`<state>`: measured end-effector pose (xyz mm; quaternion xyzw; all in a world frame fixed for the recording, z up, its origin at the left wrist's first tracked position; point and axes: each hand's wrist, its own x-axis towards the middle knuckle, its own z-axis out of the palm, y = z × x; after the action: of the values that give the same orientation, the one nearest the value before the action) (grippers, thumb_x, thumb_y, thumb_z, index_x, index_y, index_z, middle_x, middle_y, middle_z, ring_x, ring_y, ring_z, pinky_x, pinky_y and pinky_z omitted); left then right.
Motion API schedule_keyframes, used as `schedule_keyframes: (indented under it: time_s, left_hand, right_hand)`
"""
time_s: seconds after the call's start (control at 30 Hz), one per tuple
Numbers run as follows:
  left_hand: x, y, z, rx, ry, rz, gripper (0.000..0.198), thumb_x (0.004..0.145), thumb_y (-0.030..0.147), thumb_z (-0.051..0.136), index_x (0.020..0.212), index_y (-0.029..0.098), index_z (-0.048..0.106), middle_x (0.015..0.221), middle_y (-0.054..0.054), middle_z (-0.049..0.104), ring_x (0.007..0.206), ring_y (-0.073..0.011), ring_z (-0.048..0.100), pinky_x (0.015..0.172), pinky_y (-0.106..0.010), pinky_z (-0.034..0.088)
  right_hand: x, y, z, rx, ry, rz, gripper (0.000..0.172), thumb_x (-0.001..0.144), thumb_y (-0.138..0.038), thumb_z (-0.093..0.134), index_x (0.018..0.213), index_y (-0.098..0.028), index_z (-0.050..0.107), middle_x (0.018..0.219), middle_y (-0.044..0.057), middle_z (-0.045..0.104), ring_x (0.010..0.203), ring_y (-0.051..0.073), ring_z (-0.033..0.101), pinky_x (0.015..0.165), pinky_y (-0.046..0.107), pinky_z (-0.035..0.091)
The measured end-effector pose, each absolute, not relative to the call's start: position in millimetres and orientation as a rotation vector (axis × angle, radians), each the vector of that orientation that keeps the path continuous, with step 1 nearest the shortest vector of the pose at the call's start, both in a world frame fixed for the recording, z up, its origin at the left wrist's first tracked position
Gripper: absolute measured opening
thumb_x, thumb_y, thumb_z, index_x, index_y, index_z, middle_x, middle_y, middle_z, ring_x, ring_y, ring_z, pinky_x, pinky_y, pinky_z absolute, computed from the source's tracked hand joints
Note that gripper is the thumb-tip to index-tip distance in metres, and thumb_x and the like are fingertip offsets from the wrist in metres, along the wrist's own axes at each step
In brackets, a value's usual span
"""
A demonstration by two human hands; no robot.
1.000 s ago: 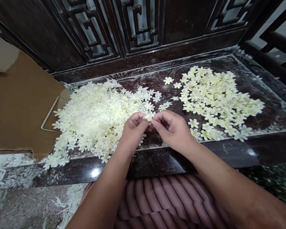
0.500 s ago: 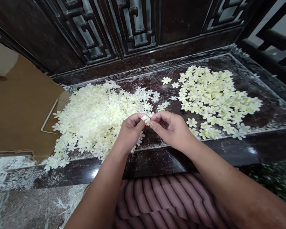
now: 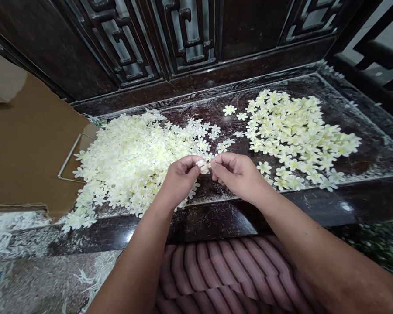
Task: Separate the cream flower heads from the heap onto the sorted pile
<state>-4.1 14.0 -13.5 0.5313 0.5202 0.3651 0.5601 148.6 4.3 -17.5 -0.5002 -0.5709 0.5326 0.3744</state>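
My left hand and my right hand meet over the front of a dark wooden seat. Both pinch one small cream cloth flower between fingertips and thumbs. Left of the hands lies a big dense heap of flowers. To the right, a looser spread pile of flowers covers the seat. A few single flowers lie between the two piles.
A carved dark backrest rises behind the seat. A brown cardboard sheet and a metal wire handle lie at the left. White shreds litter the floor. My striped trousers show below.
Both hands stay together on the small flower, with only slight finger shifts. The piles look the same.
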Motion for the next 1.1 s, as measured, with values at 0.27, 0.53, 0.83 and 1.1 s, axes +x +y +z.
schedule_keyframes:
  time_s: [0.27, 0.53, 0.83, 1.1]
  left_hand:
    - [4.1, 11.1, -17.0, 1.182, 1.411, 1.023, 0.01, 0.064, 0.013, 0.066, 0.072, 0.016, 0.062, 0.07, 0.003, 0.06, 0.064, -0.0091, 0.051, 0.061, -0.02, 0.041]
    - [12.3, 5.6, -13.6, 1.078, 1.389, 0.978, 0.005, 0.068, 0.018, 0.064, 0.071, 0.015, 0.062, 0.062, 0.003, 0.061, 0.058, -0.0096, 0.055, 0.06, -0.022, 0.043]
    - [8.6, 4.2, -17.7, 1.029, 1.265, 1.01, 0.027, 0.059, 0.036, 0.077, 0.074, 0.015, 0.07, 0.07, 0.0, 0.069, 0.069, -0.0133, 0.062, 0.072, -0.026, 0.049]
    - [8.8, 6.7, -22.8, 0.948, 1.365, 1.071, 0.024, 0.059, 0.033, 0.076, 0.072, 0.014, 0.071, 0.062, 0.001, 0.068, 0.062, -0.0128, 0.063, 0.068, -0.028, 0.052]
  right_hand:
    - [147.0, 4.2, -23.5, -1.345, -1.48, 1.174, 0.01, 0.071, -0.022, 0.052, 0.063, -0.017, 0.053, 0.055, -0.005, 0.047, 0.047, 0.007, 0.038, 0.046, 0.021, 0.028]
    - [143.0, 0.0, -25.8, -1.383, -1.636, 0.839, 0.009, 0.071, -0.018, 0.052, 0.062, -0.017, 0.053, 0.056, -0.004, 0.05, 0.051, 0.008, 0.044, 0.051, 0.022, 0.034]
    - [144.3, -0.2, -23.9, -1.367, -1.694, 0.754, 0.011, 0.073, -0.017, 0.053, 0.062, -0.017, 0.055, 0.054, -0.004, 0.049, 0.05, 0.008, 0.043, 0.051, 0.022, 0.033]
    - [146.1, 2.7, -29.1, -1.325, -1.536, 1.126, 0.016, 0.078, -0.027, 0.055, 0.077, -0.015, 0.066, 0.066, 0.002, 0.064, 0.057, 0.012, 0.055, 0.055, 0.025, 0.041]
